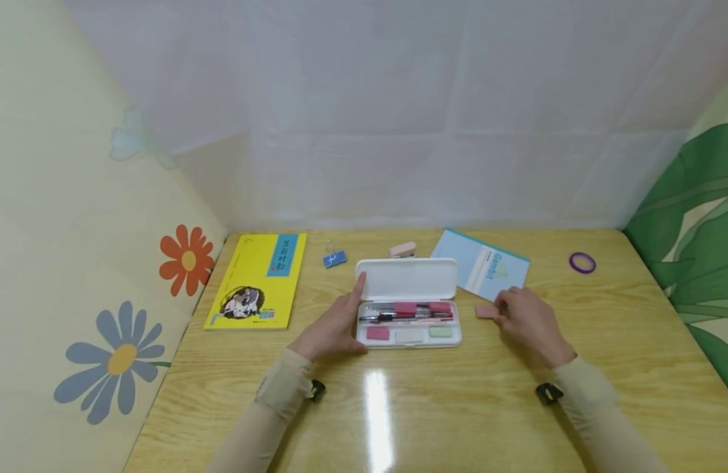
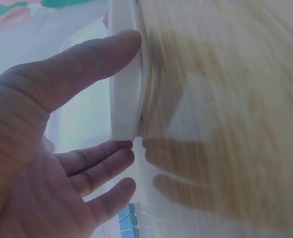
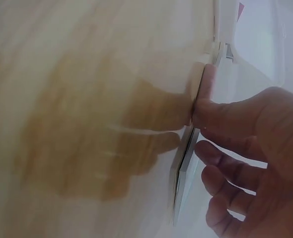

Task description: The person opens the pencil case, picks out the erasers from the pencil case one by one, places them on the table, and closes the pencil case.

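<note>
1. L hand [image 1: 331, 326]: spread wide, fingers nearly straight, grasping nothing; thumb at front L corner of white pencil case [image 1: 408, 279], index tip at L edge of its raised lid.
2. R hand [image 1: 531, 320]: thumb & index pinch pink eraser [image 1: 485, 311] by one end, just R of case, nr blue notebook [image 1: 506, 266]; other fingers bent.
3. Case contents: pens [image 1: 372, 318] in rear compt.; 3 small blocks [image 1: 378, 333] (pink, white, green) in front compt.
4. Yellow book [image 1: 263, 282]: L side of surface [image 1: 458, 407].
</note>
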Motion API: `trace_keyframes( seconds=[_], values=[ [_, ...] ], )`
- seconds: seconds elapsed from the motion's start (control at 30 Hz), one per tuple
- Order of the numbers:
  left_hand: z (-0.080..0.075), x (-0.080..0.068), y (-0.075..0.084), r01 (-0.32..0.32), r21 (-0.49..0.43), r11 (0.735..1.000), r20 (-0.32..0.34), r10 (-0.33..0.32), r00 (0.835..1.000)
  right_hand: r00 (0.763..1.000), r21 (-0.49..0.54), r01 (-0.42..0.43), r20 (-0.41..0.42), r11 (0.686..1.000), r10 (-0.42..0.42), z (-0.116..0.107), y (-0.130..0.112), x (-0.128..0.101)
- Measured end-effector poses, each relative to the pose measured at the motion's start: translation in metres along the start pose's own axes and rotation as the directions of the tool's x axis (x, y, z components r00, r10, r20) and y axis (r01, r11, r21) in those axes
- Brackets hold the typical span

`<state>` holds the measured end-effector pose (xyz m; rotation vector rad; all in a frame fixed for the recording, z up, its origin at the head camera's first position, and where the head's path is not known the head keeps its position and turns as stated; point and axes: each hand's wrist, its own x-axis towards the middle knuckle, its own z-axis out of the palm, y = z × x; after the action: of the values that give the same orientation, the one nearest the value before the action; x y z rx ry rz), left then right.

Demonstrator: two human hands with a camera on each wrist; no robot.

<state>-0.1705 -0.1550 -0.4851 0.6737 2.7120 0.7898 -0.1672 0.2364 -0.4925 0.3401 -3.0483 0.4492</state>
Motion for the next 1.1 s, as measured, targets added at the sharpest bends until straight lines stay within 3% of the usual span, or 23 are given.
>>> trace_keyframes(
  seconds=[0.4, 0.67, 1.1],
  values=[
    [0.0, 0.001, 0.0, 0.02, 0.004, 1.0, 0.024, -0.02, 0.999, 0.997, 0.016, -0.015, 0.078, 1.0, 0.014, -0.015, -0.014, 0.01],
    [0.0, 0.0, 0.0, 0.025, 0.006, 1.0, 0.026, -0.025, 0.999, 0.983, 0.059, 0.182, -0.011, 0.982, -0.181, -0.017, -0.057, 0.026],
    [0.0, 0.0, 0.0, 0.006, 0.007, 1.0, 0.011, -0.007, 1.0, 0.956, 0.034, 0.279, 0.085, 0.96, -0.281, 0.0, -0.119, 0.046]
  ],
)
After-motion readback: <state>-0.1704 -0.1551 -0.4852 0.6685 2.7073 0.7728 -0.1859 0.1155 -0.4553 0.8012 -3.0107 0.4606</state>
